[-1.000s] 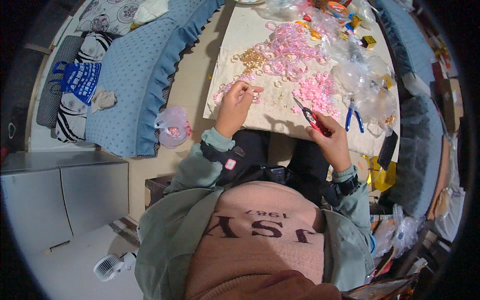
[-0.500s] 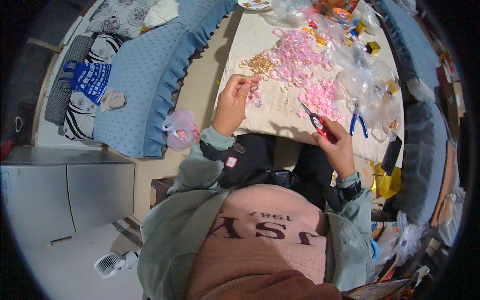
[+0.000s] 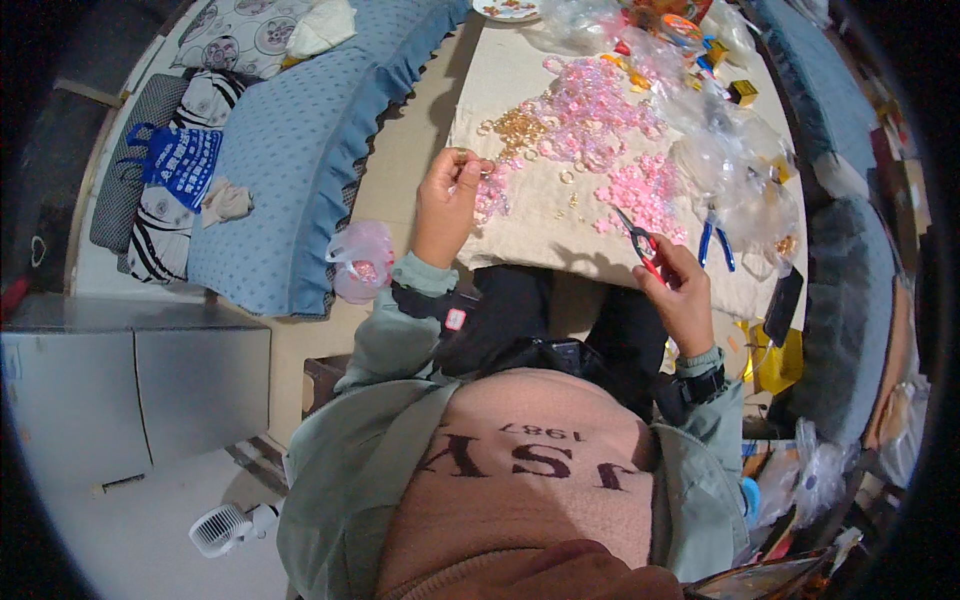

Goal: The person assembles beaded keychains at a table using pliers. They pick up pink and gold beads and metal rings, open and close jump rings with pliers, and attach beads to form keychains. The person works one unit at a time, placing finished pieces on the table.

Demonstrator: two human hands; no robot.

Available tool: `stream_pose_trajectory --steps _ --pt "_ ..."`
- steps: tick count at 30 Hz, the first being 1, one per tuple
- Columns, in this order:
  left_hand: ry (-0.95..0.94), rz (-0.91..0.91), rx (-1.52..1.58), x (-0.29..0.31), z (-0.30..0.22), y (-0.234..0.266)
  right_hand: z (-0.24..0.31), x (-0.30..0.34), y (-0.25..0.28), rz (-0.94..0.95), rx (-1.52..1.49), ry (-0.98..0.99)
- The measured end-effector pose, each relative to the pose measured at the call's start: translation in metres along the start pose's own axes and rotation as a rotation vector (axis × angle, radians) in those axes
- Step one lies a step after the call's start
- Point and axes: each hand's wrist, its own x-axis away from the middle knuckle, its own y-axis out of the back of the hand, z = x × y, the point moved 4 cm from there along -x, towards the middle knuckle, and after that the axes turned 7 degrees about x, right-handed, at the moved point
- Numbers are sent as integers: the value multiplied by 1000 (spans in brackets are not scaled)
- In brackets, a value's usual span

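Note:
My left hand (image 3: 447, 205) is raised over the table's near left edge, thumb and fingertips pinched together; whatever sits between them is too small to make out. Just beyond those fingers lies a small cluster of pink beads (image 3: 492, 203). My right hand (image 3: 682, 295) grips red-handled pliers (image 3: 645, 248), with their dark pointed jaws angled up and left. Close to the jaws is a heap of pink flower-like beads (image 3: 645, 190). A few small gold pieces (image 3: 573, 203) and a gold ring (image 3: 567, 178) rest on the cloth between my hands.
Farther back are a large pile of pink and clear beads (image 3: 598, 110) and gold rings (image 3: 520, 132). Blue-handled pliers (image 3: 716, 243), clear plastic bags (image 3: 715, 155) and a dark phone-like slab (image 3: 783, 307) lie at right. A blue-covered seat (image 3: 300, 150) flanks the left.
My left hand has drawn a little to the left, away from the gold rings. My right hand and the red-handled pliers have shifted slightly right and nearer to me.

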Motion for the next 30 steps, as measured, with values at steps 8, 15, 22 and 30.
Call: stream_pose_trajectory --steps 8,15,22,30 --pt "86 -120 -412 -37 80 27 -25 6 18 -130 169 -17" --pt "-17 -56 -581 -47 94 9 -38 4 23 -147 272 -63" --pt "-70 364 -494 -17 79 -90 -51 -3 14 -100 319 -103" --pt "-213 455 -617 -7 80 -145 -59 2 27 -158 293 -109"
